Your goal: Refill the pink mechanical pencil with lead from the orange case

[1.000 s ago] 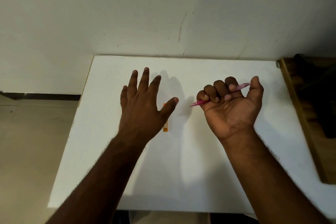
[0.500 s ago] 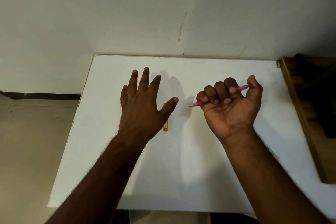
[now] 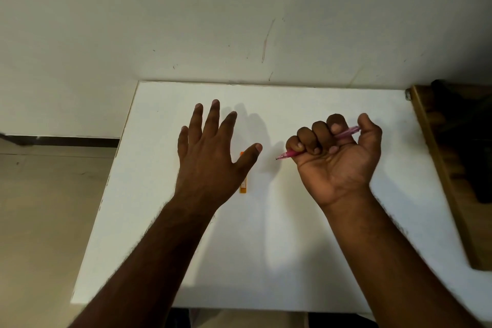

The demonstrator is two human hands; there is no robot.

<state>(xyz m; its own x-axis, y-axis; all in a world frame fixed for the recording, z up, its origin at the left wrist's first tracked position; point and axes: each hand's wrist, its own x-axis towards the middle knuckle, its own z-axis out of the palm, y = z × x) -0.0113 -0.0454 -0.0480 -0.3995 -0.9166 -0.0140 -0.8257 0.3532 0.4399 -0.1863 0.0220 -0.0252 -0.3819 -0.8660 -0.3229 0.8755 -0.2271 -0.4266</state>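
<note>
My right hand (image 3: pixel 336 160) is turned palm up above the white table (image 3: pixel 266 247), its fingers curled round the pink mechanical pencil (image 3: pixel 288 153). The pencil's tip points left and its rear end sticks out by my thumb. My left hand (image 3: pixel 210 157) hovers palm down with straight, spread fingers and holds nothing. The orange lead case (image 3: pixel 244 186) lies flat on the table just under and right of my left hand, partly hidden by its thumb side.
A white wall (image 3: pixel 239 21) runs along the table's far edge. A brown wooden piece of furniture (image 3: pixel 447 168) with a dark object on it borders the table's right side. Tiled floor (image 3: pixel 48 221) lies beyond the left edge.
My right hand has closed slightly tighter on the pencil, with the thumb drawn nearer the pencil's rear end. My left hand and the orange case have stayed where they were.
</note>
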